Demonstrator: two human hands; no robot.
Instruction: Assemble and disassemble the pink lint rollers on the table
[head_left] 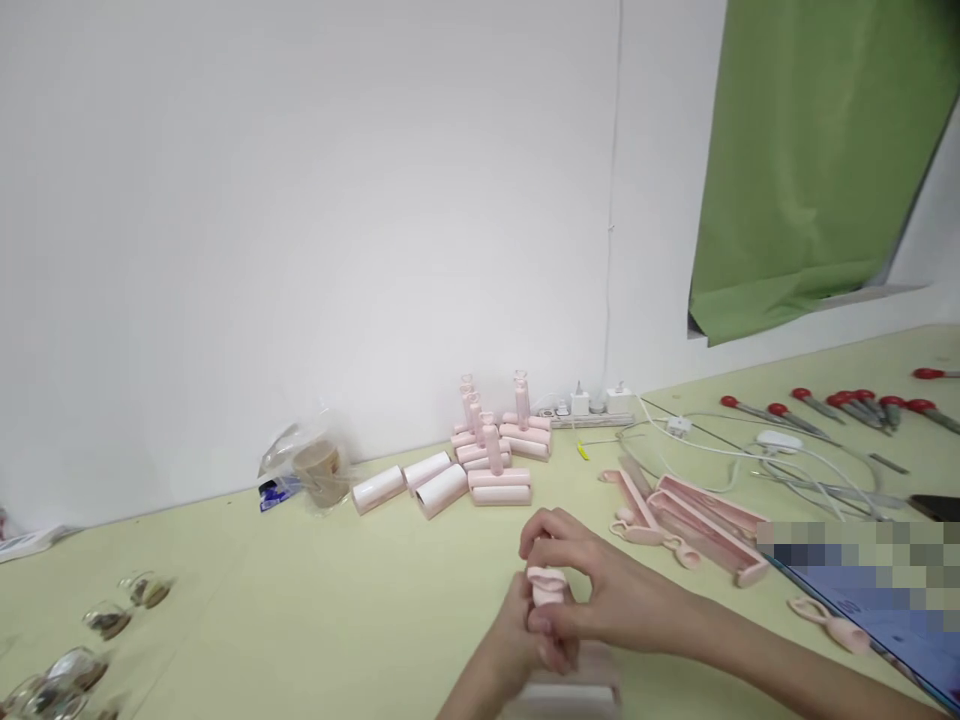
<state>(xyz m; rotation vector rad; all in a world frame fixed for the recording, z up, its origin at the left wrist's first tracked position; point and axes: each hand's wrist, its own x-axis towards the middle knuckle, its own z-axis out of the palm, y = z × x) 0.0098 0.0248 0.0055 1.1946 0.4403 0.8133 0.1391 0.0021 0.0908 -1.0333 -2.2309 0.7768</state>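
Note:
Low in the head view, my left hand [504, 640] is wrapped round the upright handle of a pink lint roller. Its roller head [574, 690], pink with a white sheet roll, lies below my hands, partly cut off by the frame's bottom edge. My right hand [589, 580] reaches across and is closed on a pale pink end piece [547, 585] at the handle's top. Most of the handle is covered by my fingers. To the right lie pink plastic shell parts [709, 530] and looped pink end pieces [656, 535].
Several similar lint rollers [499, 485] and white rolls [442, 488] stand or lie by the wall. A bagged cup [321, 472] is left of them. Cables, a power strip [589, 418], red-ended tools [802, 395] and a flat screen [885, 620] occupy the right; glass domes [79, 665] the left.

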